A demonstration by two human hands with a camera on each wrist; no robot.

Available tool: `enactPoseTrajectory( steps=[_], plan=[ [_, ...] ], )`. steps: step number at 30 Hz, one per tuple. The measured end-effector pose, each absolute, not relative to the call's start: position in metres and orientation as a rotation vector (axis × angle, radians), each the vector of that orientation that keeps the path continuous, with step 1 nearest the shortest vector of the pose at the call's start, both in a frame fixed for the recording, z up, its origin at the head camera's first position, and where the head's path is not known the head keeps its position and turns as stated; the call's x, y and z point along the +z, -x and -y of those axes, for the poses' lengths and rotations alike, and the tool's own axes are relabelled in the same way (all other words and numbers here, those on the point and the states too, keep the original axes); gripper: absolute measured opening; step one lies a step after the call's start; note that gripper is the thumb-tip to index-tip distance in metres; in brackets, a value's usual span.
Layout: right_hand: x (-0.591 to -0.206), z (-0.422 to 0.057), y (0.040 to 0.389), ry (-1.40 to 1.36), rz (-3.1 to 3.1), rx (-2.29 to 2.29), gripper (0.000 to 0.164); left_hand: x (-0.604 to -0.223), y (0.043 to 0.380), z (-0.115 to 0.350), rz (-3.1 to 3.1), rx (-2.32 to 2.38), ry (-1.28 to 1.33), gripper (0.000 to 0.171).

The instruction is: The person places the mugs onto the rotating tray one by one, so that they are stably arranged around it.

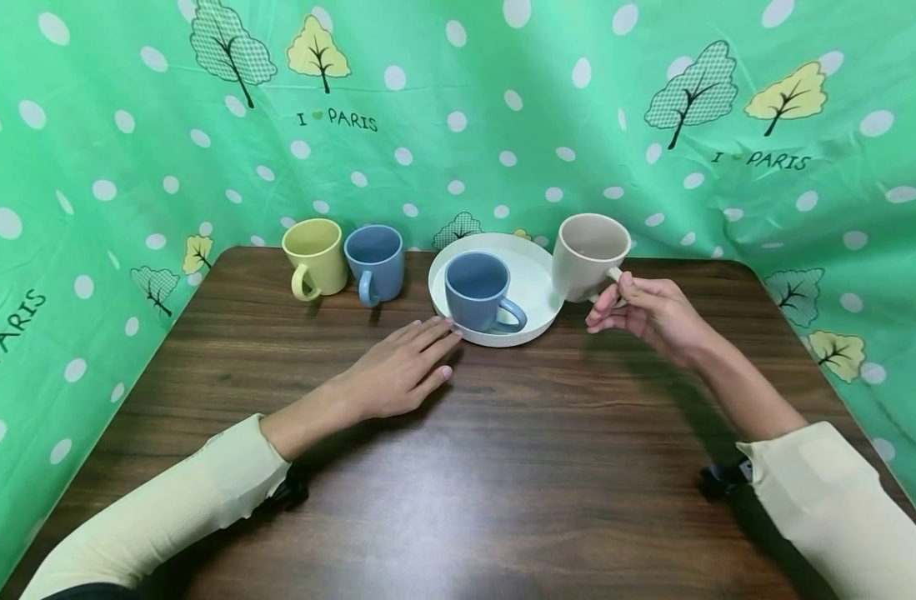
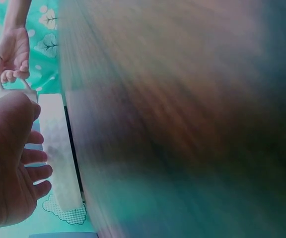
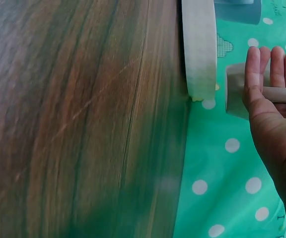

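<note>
My right hand (image 1: 653, 317) holds a beige mug (image 1: 587, 262) by its handle. The mug is upright, held up over the right rim of a round white tray (image 1: 536, 279). In the right wrist view the mug (image 3: 235, 89) shows clear of the tabletop, its handle (image 3: 281, 94) crossing my fingers. Inside the tray stands a blue mug (image 1: 473, 293), handle toward the lower right. My left hand (image 1: 401, 367) has its fingers extended, fingertips right at the tray's front left rim. From the left wrist, those fingers (image 2: 36, 157) overlap the tray's side (image 2: 58, 148).
Left of the tray, a yellow mug (image 1: 315, 257) and a second blue mug (image 1: 375, 265) stand side by side on the dark wooden table (image 1: 503, 467). A green patterned curtain (image 1: 458, 108) hangs behind and around the table.
</note>
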State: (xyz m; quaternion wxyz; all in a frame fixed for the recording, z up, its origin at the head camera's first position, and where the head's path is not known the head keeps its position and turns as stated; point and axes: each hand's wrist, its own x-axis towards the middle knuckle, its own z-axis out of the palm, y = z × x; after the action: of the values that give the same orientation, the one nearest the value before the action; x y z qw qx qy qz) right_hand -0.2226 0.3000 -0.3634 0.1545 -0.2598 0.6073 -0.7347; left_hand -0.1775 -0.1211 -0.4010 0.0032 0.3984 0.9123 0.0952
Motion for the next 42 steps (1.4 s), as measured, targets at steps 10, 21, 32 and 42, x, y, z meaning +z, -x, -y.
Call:
enactPoseTrajectory(
  steps=[10, 21, 32, 42],
  plan=[
    [-0.362, -0.284, 0.226, 0.738, -1.732, -2.083, 0.052, -0.400, 0.177, 0.121, -2.866, 0.305, -1.240, 0.060],
    [-0.367, -0.269, 0.231, 0.748, -1.708, -2.042, 0.050, -0.399, 0.177, 0.122, -2.880, 0.284, -1.189, 0.061],
    [-0.376, -0.265, 0.237, 0.731, -1.694, -1.951, 0.050, -0.399, 0.177, 0.119, -2.919, 0.257, -1.164, 0.065],
    [-0.377, -0.264, 0.241, 0.666, -1.733, -1.904, 0.050, -0.398, 0.177, 0.117, -2.939, 0.263, -1.140, 0.065]
  ],
)
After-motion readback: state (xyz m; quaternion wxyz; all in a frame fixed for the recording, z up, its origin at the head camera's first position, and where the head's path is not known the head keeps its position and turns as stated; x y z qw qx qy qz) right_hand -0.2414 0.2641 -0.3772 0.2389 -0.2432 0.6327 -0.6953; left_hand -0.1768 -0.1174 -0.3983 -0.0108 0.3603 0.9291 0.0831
